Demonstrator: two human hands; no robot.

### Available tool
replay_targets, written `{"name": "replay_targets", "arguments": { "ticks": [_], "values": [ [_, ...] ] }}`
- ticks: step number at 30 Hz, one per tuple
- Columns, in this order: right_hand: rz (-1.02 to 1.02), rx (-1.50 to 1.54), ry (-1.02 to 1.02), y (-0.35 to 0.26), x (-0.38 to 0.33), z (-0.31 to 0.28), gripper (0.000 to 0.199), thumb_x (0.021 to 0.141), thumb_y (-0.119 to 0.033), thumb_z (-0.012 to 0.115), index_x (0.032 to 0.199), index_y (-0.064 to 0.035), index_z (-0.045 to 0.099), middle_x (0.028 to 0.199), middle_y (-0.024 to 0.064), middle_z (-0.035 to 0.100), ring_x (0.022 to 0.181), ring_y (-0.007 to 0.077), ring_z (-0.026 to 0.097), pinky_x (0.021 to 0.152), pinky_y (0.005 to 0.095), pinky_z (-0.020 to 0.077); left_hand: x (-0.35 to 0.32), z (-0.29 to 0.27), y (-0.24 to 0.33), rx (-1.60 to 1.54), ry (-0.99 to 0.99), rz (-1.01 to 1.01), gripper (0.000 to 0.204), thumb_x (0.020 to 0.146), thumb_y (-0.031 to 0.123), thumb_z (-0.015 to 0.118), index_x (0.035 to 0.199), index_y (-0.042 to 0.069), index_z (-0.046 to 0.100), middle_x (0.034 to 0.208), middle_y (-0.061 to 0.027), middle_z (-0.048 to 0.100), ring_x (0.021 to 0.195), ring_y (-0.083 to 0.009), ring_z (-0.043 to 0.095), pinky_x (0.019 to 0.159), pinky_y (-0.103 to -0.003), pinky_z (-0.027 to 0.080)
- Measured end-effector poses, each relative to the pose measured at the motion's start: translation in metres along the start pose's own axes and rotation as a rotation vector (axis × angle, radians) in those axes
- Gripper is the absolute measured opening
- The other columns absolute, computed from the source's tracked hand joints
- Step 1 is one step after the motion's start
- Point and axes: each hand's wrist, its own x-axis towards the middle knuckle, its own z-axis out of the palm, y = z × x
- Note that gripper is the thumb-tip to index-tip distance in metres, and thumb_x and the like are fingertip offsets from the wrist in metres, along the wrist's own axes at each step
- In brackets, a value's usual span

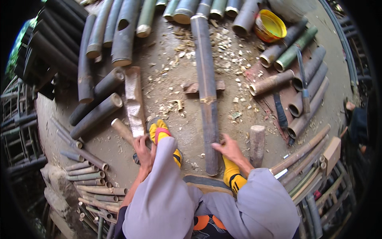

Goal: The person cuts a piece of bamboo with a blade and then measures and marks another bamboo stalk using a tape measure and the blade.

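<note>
A long dark bamboo pole [211, 131] runs away from me between my feet, with a pale strip along its upper face and a ring at the joint. Its middle part crosses a small wooden block [191, 88] on the ground. Beside the pole's near end is my right hand [234, 152], thumb at the bamboo's edge and fingers apart. My left hand [145, 154] is down by my left foot, fingers curled, next to a pale round wooden piece [122, 130] and a notched wooden beam [135, 101]. What lies inside those fingers is hidden.
Bamboo sections [121, 40] lie along the far side and both flanks. A yellow-and-red bucket [270, 26] stands far right. Nearer are a hammer-like tool [304, 85], a dark-handled tool [280, 111] and an upright log [257, 145]. Pale chips [187, 49] litter the ground.
</note>
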Motion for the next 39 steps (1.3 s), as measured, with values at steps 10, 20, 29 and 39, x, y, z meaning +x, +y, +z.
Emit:
{"name": "replay_targets", "arguments": {
  "ticks": [10, 20, 29, 39],
  "values": [
    [0.172, -0.005, 0.579, 0.152, -0.113, -0.010, 0.018, 0.086, -0.010, 0.060, 0.102, -0.0009, 0.060, 0.073, 0.0025, 0.060, 0.062, 0.0091, 0.055, 0.057, 0.0258, 0.0457, -0.074, -0.008, 0.000, 0.231, -0.057, -0.481, 0.069, 0.063, 0.020, 0.074, 0.123, 0.005, 0.044, 0.115, -0.0193, 0.045, 0.111, -0.0339, 0.041, 0.094, -0.045, 0.035],
    [0.348, -0.011, 0.562, 0.170, -0.143, 0.013, 0.018, 0.086, -0.010, 0.060, 0.102, -0.0004, 0.060, 0.073, 0.0026, 0.060, 0.063, 0.0091, 0.056, 0.057, 0.0255, 0.0460, -0.103, -0.006, -0.045, 0.118, 0.136, -0.579, 0.058, 0.071, 0.031, 0.070, 0.117, 0.004, 0.047, 0.102, -0.0179, 0.050, 0.093, -0.0311, 0.050, 0.082, -0.041, 0.043],
    [0.292, 0.204, 0.713, 0.147, -0.116, -0.041, 0.019, 0.086, -0.010, 0.061, 0.102, 0.0001, 0.060, 0.073, 0.0027, 0.060, 0.064, 0.0091, 0.056, 0.058, 0.0252, 0.0462, -0.098, -0.068, -0.040, -0.530, 0.230, -0.914, 0.055, 0.075, 0.036, 0.066, 0.116, 0.004, 0.048, 0.098, -0.0167, 0.052, 0.087, -0.0297, 0.052, 0.077, -0.040, 0.044],
    [0.183, 0.504, 0.102, 0.091, -0.157, 0.026, 0.019, 0.086, -0.010, 0.061, 0.102, 0.0005, 0.060, 0.074, 0.0028, 0.060, 0.064, 0.0091, 0.057, 0.059, 0.0248, 0.0465, 0.032, -0.163, -0.009, -1.740, 0.117, -0.978, 0.053, 0.079, 0.041, 0.062, 0.114, 0.004, 0.049, 0.093, -0.0154, 0.053, 0.080, -0.0281, 0.053, 0.073, -0.038, 0.046]
  ]
}}
